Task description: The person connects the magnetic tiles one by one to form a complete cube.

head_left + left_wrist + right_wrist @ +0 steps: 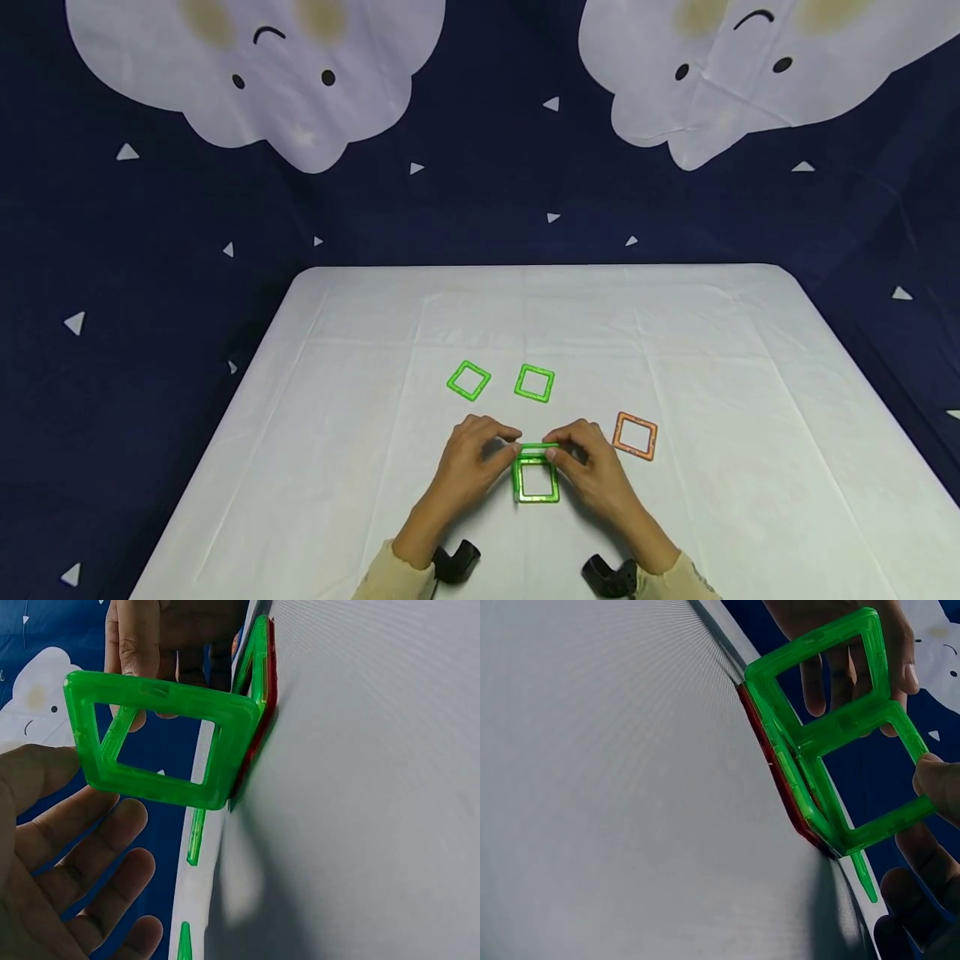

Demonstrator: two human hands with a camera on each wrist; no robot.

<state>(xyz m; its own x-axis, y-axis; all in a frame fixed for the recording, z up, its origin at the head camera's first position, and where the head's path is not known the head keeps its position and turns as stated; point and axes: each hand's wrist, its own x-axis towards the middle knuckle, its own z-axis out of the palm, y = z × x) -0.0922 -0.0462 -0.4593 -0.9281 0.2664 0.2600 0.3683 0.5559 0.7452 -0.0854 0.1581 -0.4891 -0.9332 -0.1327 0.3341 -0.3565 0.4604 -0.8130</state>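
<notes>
Both hands work at a small open-topped structure of green magnetic tiles (pixel 557 487) on the table. Square green frames stand up from its base, and a red tile (pixel 771 761) lies under the base. With thumb and index finger my left hand (pixel 468 458) pinches the top of an upright green tile (pixel 150 793); its other fingers are spread. On the opposite side my right hand (pixel 596 471) holds the corner of another upright green tile (pixel 889 825) between thumb and fingers. The tiles' far sides are partly hidden behind the near frames.
Two loose green square tiles (pixel 468 381) lie farther back on the white-covered table (pixel 337 467). An orange square tile (pixel 635 436) lies to the right of my right hand. Behind the table hangs a dark blue cloth (pixel 480 208) with clouds and triangles.
</notes>
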